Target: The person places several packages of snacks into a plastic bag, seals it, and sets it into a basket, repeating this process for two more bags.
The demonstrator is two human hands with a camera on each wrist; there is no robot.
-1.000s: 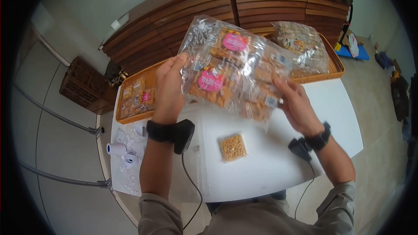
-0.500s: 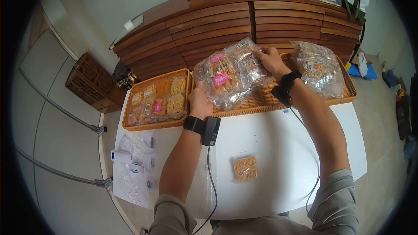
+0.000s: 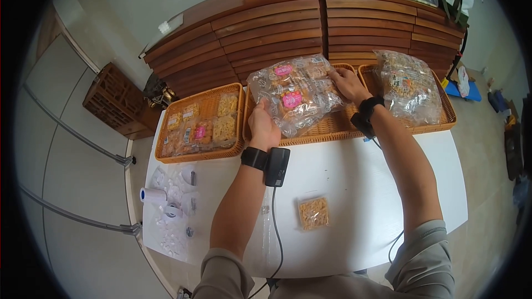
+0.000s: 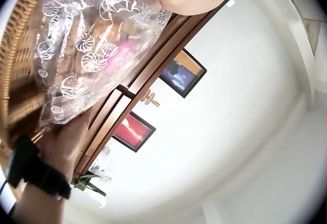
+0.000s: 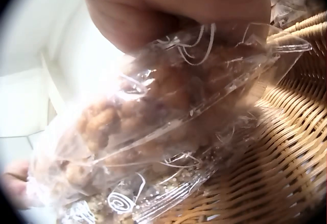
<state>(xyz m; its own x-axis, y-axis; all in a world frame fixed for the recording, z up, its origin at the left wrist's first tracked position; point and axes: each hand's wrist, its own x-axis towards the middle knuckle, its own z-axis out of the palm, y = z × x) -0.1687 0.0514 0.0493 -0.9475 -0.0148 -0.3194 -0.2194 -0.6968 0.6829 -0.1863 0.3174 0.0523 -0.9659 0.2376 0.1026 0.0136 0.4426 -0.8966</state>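
Observation:
A clear plastic bag (image 3: pixel 302 102) with white swirl prints holds several snack packets, some with pink labels. It lies tilted over the middle wicker basket (image 3: pixel 338 124), inside its rim on the right. My left hand (image 3: pixel 264 126) grips the bag's left edge, and my right hand (image 3: pixel 349 84) holds its upper right side. In the left wrist view, the printed film (image 4: pixel 87 55) hangs below that hand. Knobbly brown snacks (image 5: pixel 99 124) show through the film in the right wrist view, close over the woven wicker (image 5: pixel 286 132).
To the left, a wicker basket (image 3: pixel 239 127) contains several snack packets. On the right, another basket (image 3: pixel 426 129) carries a full clear bag (image 3: pixel 409 86). One square snack packet (image 3: pixel 313 214) lies on the white table (image 3: pixel 354 227). White rolls (image 3: pixel 153 195) and scraps sit at the left. A wooden cabinet (image 3: pixel 266 41) stands behind.
The bag has come down from above the table into the middle basket, both hands still holding it. Over the last half second it has settled flatter there.

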